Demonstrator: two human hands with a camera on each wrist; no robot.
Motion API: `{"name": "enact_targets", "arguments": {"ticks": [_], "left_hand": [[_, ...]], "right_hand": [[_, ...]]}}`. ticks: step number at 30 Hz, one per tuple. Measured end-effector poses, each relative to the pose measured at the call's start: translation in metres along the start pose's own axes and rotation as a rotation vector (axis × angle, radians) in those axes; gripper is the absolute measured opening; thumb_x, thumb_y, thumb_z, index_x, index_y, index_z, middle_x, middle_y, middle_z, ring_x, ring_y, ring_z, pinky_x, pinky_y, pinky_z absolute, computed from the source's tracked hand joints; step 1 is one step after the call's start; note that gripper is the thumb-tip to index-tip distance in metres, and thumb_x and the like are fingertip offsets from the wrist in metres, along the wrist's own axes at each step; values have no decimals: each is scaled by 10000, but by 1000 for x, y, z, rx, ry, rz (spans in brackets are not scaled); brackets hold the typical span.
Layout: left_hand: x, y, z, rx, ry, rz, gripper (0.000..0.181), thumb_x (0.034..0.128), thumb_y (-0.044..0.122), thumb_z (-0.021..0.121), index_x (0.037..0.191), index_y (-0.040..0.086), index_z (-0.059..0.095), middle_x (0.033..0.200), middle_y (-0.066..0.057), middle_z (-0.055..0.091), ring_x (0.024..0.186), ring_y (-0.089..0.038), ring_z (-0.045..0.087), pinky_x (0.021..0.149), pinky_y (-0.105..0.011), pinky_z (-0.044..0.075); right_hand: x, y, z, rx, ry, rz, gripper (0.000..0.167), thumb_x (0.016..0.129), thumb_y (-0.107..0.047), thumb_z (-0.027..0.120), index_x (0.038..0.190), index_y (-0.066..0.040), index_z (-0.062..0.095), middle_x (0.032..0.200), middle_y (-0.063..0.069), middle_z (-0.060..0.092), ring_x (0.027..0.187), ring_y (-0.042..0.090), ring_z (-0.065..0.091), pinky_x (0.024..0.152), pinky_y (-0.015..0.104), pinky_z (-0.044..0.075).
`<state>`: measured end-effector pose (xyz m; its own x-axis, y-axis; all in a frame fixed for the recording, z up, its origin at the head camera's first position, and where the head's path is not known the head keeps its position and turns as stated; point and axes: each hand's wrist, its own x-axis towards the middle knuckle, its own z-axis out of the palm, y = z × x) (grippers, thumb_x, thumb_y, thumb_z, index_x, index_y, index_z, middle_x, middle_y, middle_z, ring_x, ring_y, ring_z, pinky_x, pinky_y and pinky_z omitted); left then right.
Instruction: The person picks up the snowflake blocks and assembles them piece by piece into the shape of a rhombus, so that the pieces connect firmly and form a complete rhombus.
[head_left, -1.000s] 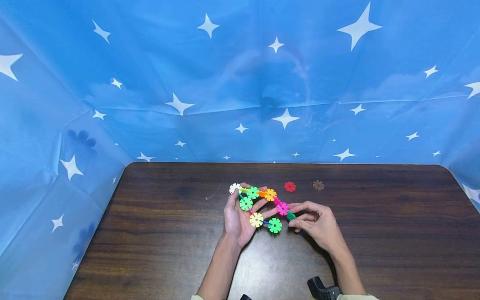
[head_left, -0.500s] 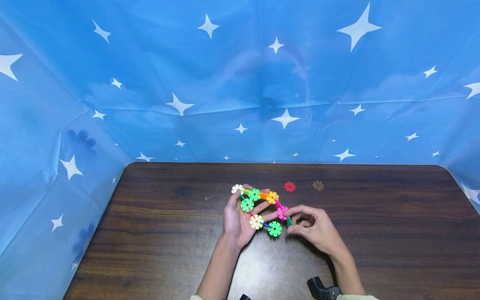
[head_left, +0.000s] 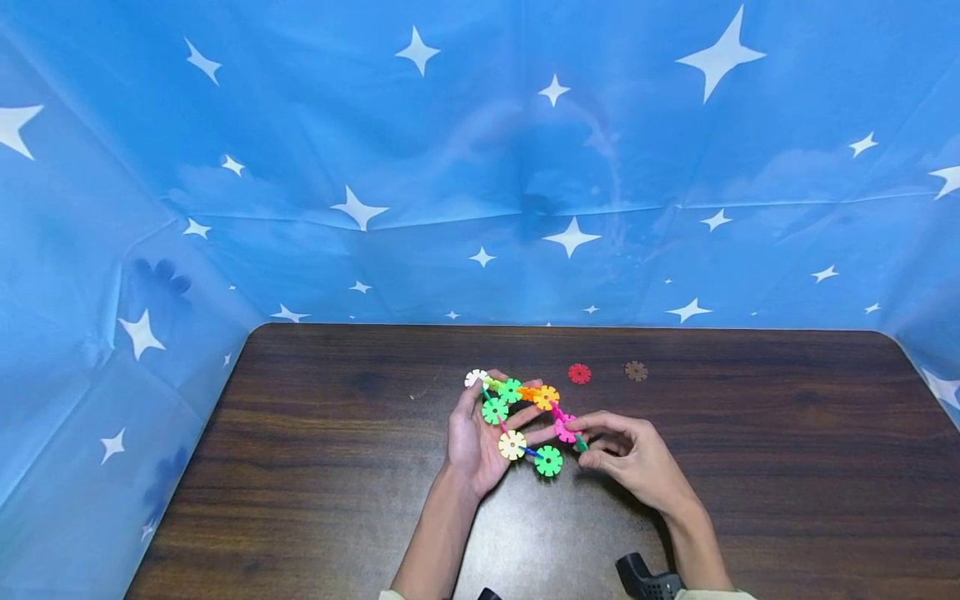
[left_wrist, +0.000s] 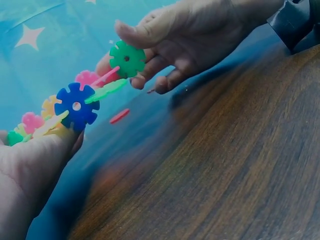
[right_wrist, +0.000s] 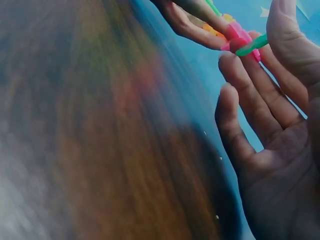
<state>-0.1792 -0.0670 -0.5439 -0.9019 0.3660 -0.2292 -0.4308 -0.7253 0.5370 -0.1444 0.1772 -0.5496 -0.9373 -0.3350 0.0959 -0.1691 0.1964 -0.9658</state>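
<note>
A chain of notched, interlocking plastic discs [head_left: 512, 445] lies in an open curve over my left hand [head_left: 474, 446], which holds it palm up, the thumb by the white disc [head_left: 476, 380]. My right hand [head_left: 637, 462] pinches the dark green disc [left_wrist: 127, 59] at one end, beside the pink disc [head_left: 566, 428]. The other end carries a bright green disc [head_left: 548, 461], joined through a blue disc [left_wrist: 77, 106] that shows face-on in the left wrist view. These two ends are apart. My left fingers partly hide behind the discs.
On the dark wooden table [head_left: 315, 467], a loose red disc [head_left: 579, 373] and a brown disc [head_left: 636, 371] lie beyond the hands. A blue star-patterned cloth [head_left: 480, 167] hangs behind and at the sides. A black device [head_left: 648, 579] sits by the right wrist.
The chain's right side has shifted slightly toward the person. My right fingers have moved closer in over the dark green disc and toward the pink one. Both loose discs stay put.
</note>
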Motion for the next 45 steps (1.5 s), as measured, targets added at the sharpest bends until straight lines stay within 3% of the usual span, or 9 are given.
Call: {"name": "enact_targets", "arguments": {"ticks": [5,14,27,29,32,34,37,41,45], "left_hand": [[0,-1,-1,5,3,4,327,1171,425,218,1210,235,481,1503,-219,599,1323,-432,624,1063,-719,529],[1,-3,-2,1,23,18,331,1169,403,205,1219,231,484,1567,-248,540,1412,-496,553,1092,-735,494],[1,-3,-2,-14,48,14,306,1160,396,234,1271,202,444,1623,-295,424,1513,-584,395,1093,-718,491],[1,-4,-2,-16,56,14,316,1158,391,240,1276,187,451,1590,-282,457,1503,-589,404,1096,-714,493],[1,-4,-3,-10,62,20,337,1162,395,231,1277,179,462,1542,-257,522,1473,-572,451,1109,-707,491],[1,-3,-4,-18,61,22,360,1166,411,221,1289,172,460,1582,-275,490,1487,-568,439,1120,-699,489],[1,-2,-4,-55,80,27,374,1169,433,218,1343,164,411,1661,-299,378,1553,-564,346,1148,-683,473],[3,-2,-4,-128,113,67,372,1171,433,219,1376,168,383,1703,-294,307,1599,-547,263,1184,-700,428],[3,-1,-4,-183,110,129,382,1174,424,202,1366,165,405,1715,-290,311,1600,-528,278,1197,-729,395]], "right_hand": [[0,2,1,-30,22,-15,349,921,-30,810,1264,-77,767,1231,121,766,896,47,685,779,225,606],[2,4,7,38,35,-59,357,917,39,787,1270,20,737,1293,267,720,1091,8,734,922,217,630],[4,3,15,36,79,-131,279,1002,30,688,1276,83,689,1177,293,734,986,23,741,807,205,633],[4,3,15,39,84,-134,269,1005,32,682,1270,82,691,1175,260,748,968,24,744,794,210,635],[5,4,16,71,67,-121,295,989,33,707,1278,85,681,1193,104,766,1003,20,736,823,207,637],[5,4,15,79,56,-103,326,981,14,731,1297,70,676,1213,-10,755,1040,13,720,855,201,632],[6,4,11,86,52,-103,365,1025,1,684,1385,39,636,1263,-2,740,1088,57,713,896,215,626],[7,5,6,-44,154,-99,386,1132,-29,482,1507,-25,570,1409,185,684,1167,159,680,905,284,604],[10,3,12,-278,216,-11,468,1156,-107,454,1624,-95,459,1669,160,478,1463,320,471,1157,557,442]]}}
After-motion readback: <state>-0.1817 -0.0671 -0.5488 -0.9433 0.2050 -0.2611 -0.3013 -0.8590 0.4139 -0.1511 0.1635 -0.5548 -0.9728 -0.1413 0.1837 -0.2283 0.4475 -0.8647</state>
